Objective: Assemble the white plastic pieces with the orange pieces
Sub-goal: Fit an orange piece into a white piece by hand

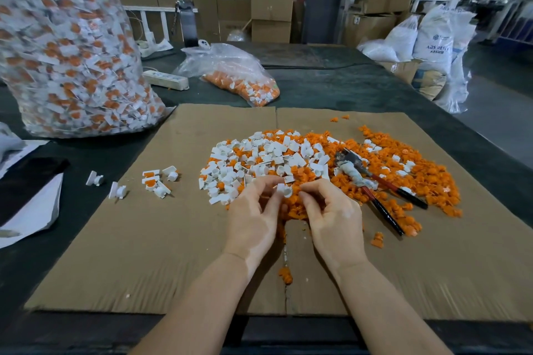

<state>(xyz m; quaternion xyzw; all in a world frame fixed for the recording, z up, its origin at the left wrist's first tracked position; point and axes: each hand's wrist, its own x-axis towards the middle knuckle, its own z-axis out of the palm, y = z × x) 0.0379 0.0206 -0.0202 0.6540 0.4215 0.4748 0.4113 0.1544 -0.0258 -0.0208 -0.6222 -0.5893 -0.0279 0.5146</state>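
Brown corrugated cardboard sheet [144, 239] carries a loose heap of small white plastic pieces [259, 158] mixed with orange plastic pieces [427, 179]. At its near edge the left hand [253, 219] pinches one white ring-shaped piece [284, 189]; the right hand [331, 216] curls beside it, its own grip unclear. A tall clear plastic bag [69, 46] holds assembled white-and-orange parts; a smaller clear bag [230, 72] holds mostly orange ones.

We see white plastic pieces [259, 158] mixed with orange pieces [418, 179] on brown cardboard [129, 239], over a dark green bench [346, 86]. The pliers [375, 184] have red-and-black handles; the clear bag [66, 46] shows orange-and-white speckles.
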